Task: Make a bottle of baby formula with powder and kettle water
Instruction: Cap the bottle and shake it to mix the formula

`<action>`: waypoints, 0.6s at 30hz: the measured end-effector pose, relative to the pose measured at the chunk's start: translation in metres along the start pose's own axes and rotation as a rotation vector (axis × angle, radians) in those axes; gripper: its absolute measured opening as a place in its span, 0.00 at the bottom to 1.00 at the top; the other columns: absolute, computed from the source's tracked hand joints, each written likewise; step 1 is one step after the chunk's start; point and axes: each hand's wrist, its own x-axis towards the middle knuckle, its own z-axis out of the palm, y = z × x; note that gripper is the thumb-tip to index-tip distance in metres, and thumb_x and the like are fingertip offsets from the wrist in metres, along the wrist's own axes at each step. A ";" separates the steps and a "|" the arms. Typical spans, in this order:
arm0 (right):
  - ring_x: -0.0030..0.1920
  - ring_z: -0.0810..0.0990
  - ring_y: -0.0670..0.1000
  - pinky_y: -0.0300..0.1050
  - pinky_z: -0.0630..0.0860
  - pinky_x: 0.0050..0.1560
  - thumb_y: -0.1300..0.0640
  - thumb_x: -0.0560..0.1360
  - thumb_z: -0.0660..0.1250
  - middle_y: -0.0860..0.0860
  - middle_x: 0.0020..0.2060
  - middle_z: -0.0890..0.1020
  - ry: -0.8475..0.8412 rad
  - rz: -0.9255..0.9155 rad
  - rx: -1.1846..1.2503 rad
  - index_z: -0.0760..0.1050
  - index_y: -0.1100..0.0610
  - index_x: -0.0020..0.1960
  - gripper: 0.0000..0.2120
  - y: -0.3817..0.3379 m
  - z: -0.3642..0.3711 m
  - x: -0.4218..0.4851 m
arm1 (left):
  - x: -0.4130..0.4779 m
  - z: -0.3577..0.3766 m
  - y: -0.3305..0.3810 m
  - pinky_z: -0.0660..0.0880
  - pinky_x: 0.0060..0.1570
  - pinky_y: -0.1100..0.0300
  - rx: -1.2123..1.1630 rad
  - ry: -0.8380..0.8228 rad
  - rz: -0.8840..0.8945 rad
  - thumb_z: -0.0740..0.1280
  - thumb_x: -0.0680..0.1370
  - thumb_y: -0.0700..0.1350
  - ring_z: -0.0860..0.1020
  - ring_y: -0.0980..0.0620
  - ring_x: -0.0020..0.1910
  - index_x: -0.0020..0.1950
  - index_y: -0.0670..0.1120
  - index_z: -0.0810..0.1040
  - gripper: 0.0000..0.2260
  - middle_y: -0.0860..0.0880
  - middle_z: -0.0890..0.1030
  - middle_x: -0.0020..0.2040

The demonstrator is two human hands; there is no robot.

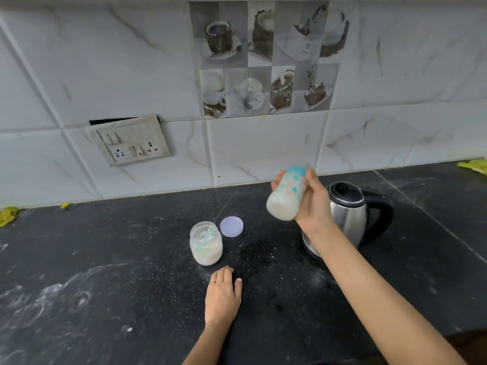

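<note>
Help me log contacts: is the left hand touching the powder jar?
Apart. Head view shows dark counter between the left hand and the powder jar.

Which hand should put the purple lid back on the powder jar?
Probably the left hand: it rests free on the counter just in front of the jar and lid. The right hand is busy gripping the baby bottle up by the kettle.

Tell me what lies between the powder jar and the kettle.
In the head view, a lavender lid lies flat just right of the powder jar; the rest of the counter toward the kettle is bare but for a speckled patch.
</note>
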 end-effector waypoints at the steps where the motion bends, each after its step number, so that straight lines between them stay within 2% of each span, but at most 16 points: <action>1: 0.46 0.83 0.61 0.59 0.80 0.49 0.53 0.72 0.69 0.63 0.51 0.78 0.040 -0.016 0.034 0.62 0.59 0.73 0.33 -0.003 0.000 0.002 | 0.000 0.000 0.001 0.75 0.54 0.55 -0.003 -0.003 -0.001 0.66 0.77 0.47 0.76 0.48 0.55 0.56 0.44 0.77 0.11 0.48 0.80 0.55; 2: 0.46 0.83 0.61 0.59 0.80 0.49 0.53 0.72 0.69 0.63 0.52 0.77 0.057 -0.014 0.041 0.60 0.59 0.75 0.35 -0.004 0.002 0.001 | -0.001 0.000 0.001 0.75 0.55 0.55 -0.008 -0.003 -0.002 0.66 0.77 0.47 0.76 0.48 0.55 0.56 0.44 0.77 0.11 0.48 0.79 0.55; 6: 0.47 0.83 0.62 0.59 0.80 0.51 0.54 0.76 0.64 0.63 0.50 0.80 -0.098 0.058 -0.095 0.68 0.49 0.67 0.20 0.000 -0.003 -0.009 | 0.000 -0.001 0.002 0.74 0.55 0.55 -0.016 0.000 -0.010 0.66 0.77 0.47 0.76 0.48 0.56 0.56 0.44 0.77 0.11 0.48 0.79 0.56; 10: 0.46 0.83 0.61 0.58 0.80 0.48 0.53 0.68 0.73 0.62 0.52 0.77 0.030 -0.010 0.109 0.64 0.54 0.70 0.33 -0.004 0.002 -0.002 | 0.000 -0.001 0.002 0.74 0.57 0.55 -0.024 -0.003 -0.015 0.65 0.77 0.47 0.75 0.48 0.57 0.57 0.43 0.77 0.11 0.48 0.79 0.57; 11: 0.47 0.84 0.61 0.59 0.81 0.48 0.53 0.68 0.72 0.62 0.51 0.78 0.023 -0.006 0.091 0.65 0.53 0.69 0.32 -0.004 0.001 -0.004 | -0.001 -0.001 0.002 0.73 0.58 0.55 -0.029 -0.003 -0.014 0.65 0.78 0.47 0.75 0.48 0.57 0.57 0.44 0.77 0.11 0.48 0.79 0.57; 14: 0.48 0.82 0.62 0.61 0.80 0.54 0.54 0.75 0.66 0.63 0.49 0.81 -0.085 0.069 -0.086 0.68 0.50 0.65 0.19 0.000 -0.003 -0.011 | -0.001 -0.002 0.002 0.72 0.58 0.56 -0.035 -0.004 -0.017 0.64 0.78 0.48 0.74 0.49 0.58 0.58 0.44 0.76 0.12 0.48 0.78 0.58; 18: 0.44 0.84 0.60 0.60 0.81 0.50 0.56 0.80 0.60 0.62 0.50 0.78 -0.015 -0.005 0.021 0.66 0.50 0.63 0.12 -0.006 0.004 -0.007 | -0.001 -0.002 0.002 0.74 0.56 0.55 -0.023 -0.006 -0.018 0.65 0.77 0.47 0.76 0.48 0.57 0.56 0.43 0.77 0.11 0.48 0.79 0.57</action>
